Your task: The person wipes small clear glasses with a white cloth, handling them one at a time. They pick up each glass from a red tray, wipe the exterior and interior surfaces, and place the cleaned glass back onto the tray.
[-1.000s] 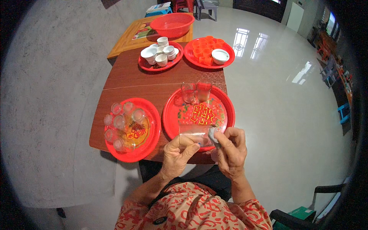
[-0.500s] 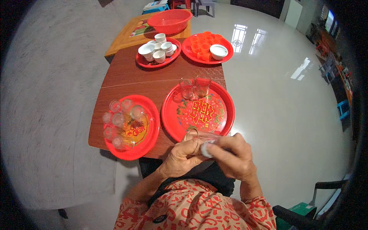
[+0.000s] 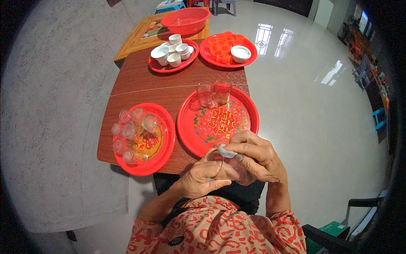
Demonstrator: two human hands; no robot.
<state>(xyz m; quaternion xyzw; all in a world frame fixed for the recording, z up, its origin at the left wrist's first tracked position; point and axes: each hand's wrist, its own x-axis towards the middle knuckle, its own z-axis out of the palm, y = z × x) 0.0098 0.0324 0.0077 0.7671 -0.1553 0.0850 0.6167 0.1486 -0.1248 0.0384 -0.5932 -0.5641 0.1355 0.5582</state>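
Note:
A clear drinking glass point(image 3: 244, 175) lies on its side between my hands, over the table's near edge. My left hand point(image 3: 202, 178) is closed around it near the rim. My right hand point(image 3: 263, 160) pinches a small whitish cloth point(image 3: 227, 152) against the glass, close to its mouth; part of the cloth is hidden under the fingers. Just beyond my hands is a round red tray point(image 3: 185, 134) with a printed pattern, where two upright glasses point(image 3: 206, 95) stand at the far side. To the left, an oval red tray point(image 3: 163, 157) bears several more glasses point(image 3: 128, 131).
Farther back on the brown table point(image 3: 137, 82), one red tray point(image 3: 153, 66) holds white cups and bowls, another point(image 3: 252, 57) orange-red cups and a white bowl. A red basin point(image 3: 185, 22) stands behind them. A black chair armrest point(image 3: 323, 240) is near my right side.
The cloth has shifted from the glass's side up toward its mouth, with my right hand turning and rising slightly. My left hand keeps hold of the glass, which has tilted.

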